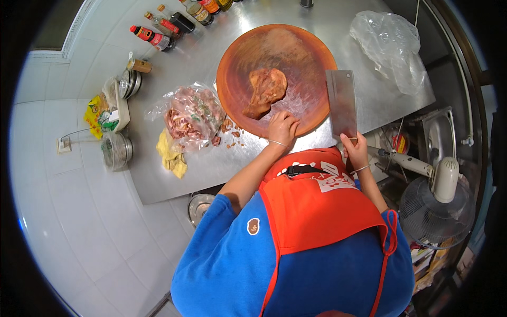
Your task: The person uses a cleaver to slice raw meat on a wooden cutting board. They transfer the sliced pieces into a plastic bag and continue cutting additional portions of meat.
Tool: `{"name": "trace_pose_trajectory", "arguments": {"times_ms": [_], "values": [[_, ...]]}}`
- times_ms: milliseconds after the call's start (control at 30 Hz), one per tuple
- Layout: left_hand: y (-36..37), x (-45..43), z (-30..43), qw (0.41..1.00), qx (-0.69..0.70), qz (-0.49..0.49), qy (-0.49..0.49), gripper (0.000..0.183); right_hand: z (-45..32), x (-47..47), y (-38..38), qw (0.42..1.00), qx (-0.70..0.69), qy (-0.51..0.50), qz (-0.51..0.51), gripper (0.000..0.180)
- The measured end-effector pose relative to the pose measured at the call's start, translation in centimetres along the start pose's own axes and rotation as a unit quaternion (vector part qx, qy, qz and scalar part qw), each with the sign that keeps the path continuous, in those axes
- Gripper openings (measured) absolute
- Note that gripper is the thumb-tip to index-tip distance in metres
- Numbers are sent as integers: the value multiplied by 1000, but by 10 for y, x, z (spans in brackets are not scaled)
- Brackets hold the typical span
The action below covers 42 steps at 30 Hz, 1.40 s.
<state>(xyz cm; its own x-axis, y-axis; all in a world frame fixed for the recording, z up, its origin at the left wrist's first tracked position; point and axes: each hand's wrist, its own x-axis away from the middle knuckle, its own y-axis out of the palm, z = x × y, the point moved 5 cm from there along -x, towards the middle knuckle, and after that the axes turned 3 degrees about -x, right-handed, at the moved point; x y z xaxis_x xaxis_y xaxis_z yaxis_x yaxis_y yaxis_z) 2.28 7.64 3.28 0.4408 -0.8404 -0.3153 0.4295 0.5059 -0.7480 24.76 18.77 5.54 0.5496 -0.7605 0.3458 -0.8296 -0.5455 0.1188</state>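
A piece of browned meat (266, 90), perhaps a poultry leg, lies on a round wooden chopping block (233, 51). My left hand (283, 126) rests at the block's near edge, just below the meat, with its fingers curled; whether it holds anything I cannot tell. The handle of a broad cleaver (343, 104) is in my right hand (355, 148), its blade beside the block's right rim. Left of the block, a clear plastic bag of raw meat pieces (194, 115) sits on the steel table (150, 186), with small scraps scattered between them.
A yellow cloth (171, 154) lies by the meat bag. Sauce bottles (152, 38) line the back left. Steel bowls (130, 84) and a lidded jar (115, 150) stand at the left wall. Right: a crumpled plastic bag (390, 47), a sink (439, 132) and a fan (435, 206).
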Motion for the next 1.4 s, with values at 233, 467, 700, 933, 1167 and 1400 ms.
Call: {"name": "trace_pose_trajectory", "arguments": {"times_ms": [233, 467, 700, 933, 1167, 1400], "values": [[-21, 0, 0, 994, 66, 50, -66, 7, -1, -3, 6, 1000, 12, -11, -18, 10], [-127, 58, -78, 927, 171, 204, -263, 8, 2, -7, 7, 999, 39, 17, -1, 12], [-135, 116, -166, 849, 197, 231, -432, 18, -1, -12, 17, 996, 71, 18, -53, 17], [-100, 110, -158, 766, 355, 178, -506, 14, -6, -9, 29, 992, 103, 1, -80, 16], [-56, 176, -231, 781, 272, 178, -534, 15, -6, -7, 30, 993, 91, 6, -69, 16], [-64, 165, -221, 769, 320, 189, -520, 21, -4, -7, 26, 993, 99, 14, -59, 15]]}}
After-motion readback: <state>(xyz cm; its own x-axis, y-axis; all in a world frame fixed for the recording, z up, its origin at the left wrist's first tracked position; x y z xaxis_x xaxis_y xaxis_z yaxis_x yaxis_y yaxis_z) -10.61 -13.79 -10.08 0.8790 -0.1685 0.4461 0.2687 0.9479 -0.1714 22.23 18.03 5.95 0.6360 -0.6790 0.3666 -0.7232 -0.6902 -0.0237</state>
